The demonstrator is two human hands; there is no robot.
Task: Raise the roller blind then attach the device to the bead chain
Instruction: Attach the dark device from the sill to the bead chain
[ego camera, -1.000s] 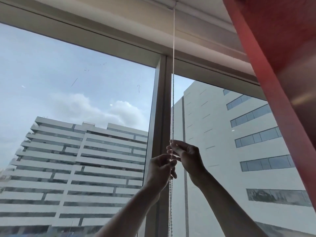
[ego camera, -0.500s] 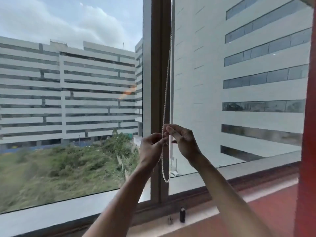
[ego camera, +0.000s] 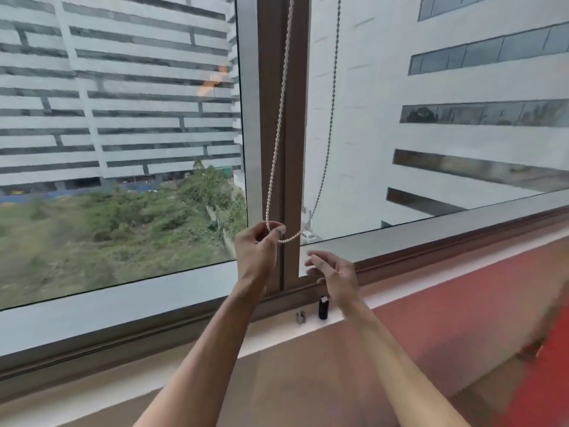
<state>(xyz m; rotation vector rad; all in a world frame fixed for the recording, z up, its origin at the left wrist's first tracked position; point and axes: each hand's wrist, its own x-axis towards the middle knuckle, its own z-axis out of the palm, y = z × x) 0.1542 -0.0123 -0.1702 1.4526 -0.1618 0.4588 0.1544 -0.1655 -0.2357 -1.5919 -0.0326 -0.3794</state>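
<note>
- The left hand (ego camera: 257, 245) pinched the white bead chain (ego camera: 275, 149) near the bottom of its loop, fingers curled around the beads.
- The right hand (ego camera: 334, 272) hung free just below, fingers loosely spread and holding nothing.
- The chain fell in two strands in front of the brown window mullion (ego camera: 275, 87).
- A small black cylindrical device (ego camera: 323, 308) stood upright on the pale window sill (ego camera: 271, 337), beside a short shiny metal piece (ego camera: 300, 317).

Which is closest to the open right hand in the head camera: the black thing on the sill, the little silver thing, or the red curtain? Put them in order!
From the right hand:
1. Black thing, just below it on the sill.
2. Silver thing, a bit further left on the sill.
3. Red curtain, far off at the right edge.
</note>
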